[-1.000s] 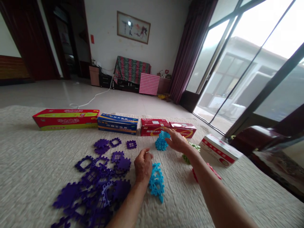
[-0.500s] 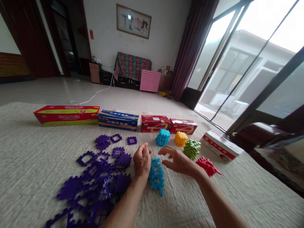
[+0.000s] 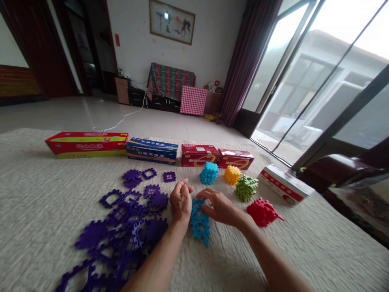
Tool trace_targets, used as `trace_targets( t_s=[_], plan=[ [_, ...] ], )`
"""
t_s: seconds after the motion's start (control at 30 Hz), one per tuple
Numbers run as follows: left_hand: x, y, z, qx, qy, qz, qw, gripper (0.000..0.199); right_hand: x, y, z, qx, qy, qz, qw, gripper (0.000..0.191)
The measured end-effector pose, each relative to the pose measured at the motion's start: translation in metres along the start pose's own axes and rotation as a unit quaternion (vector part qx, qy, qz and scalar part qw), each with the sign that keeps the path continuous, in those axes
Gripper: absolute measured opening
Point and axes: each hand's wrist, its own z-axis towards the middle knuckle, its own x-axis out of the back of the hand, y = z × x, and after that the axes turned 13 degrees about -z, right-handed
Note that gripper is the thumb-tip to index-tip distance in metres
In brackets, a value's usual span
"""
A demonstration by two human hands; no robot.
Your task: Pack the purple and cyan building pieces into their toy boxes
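Blue interlocking plastic tiles [image 3: 200,227] with notched edges lie in an overlapping row on the bedcover between my hands. My right hand [image 3: 219,206] reaches over the far end of this row, its fingers and thumb closing on a blue tile there. Just left of the row is my left hand [image 3: 181,201], fingers curled in; whatever may be inside the palm is hidden. Many purple tiles [image 3: 158,200], some solid and some like window frames, are scattered to the left of my left hand.
Beyond my hands stand a blue tile stack [image 3: 209,173], a yellow stack [image 3: 232,175], a green stack [image 3: 246,188] and red tiles [image 3: 263,211]. Behind them are a red-and-yellow box [image 3: 88,145], a blue box [image 3: 152,151], two red boxes [image 3: 199,155] and, at right, a white-and-red box [image 3: 285,184].
My right hand has moved left and down onto the far end of the blue tile row, its fingers drawing in. My left hand stays nearly in place. The view has shifted slightly.
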Motion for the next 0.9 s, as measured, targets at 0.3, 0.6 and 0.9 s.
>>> trace_targets(
  t_s=[0.3, 0.6, 0.9],
  plan=[
    [-0.001, 0.001, 0.0, 0.004, -0.005, -0.002, 1.0, 0.036, 0.0, -0.001, 0.003, -0.075, -0.002, -0.077, 0.994, 0.028],
    [-0.001, -0.001, 0.002, 0.007, -0.001, 0.001, 1.0, 0.035, 0.03, -0.034, -0.016, 0.018, -0.122, -0.045, 0.991, 0.046],
    [-0.002, 0.005, 0.001, 0.023, 0.006, -0.008, 1.0, 0.034, 0.022, -0.043, -0.016, 0.039, -0.145, -0.048, 0.988, 0.042]
  ],
)
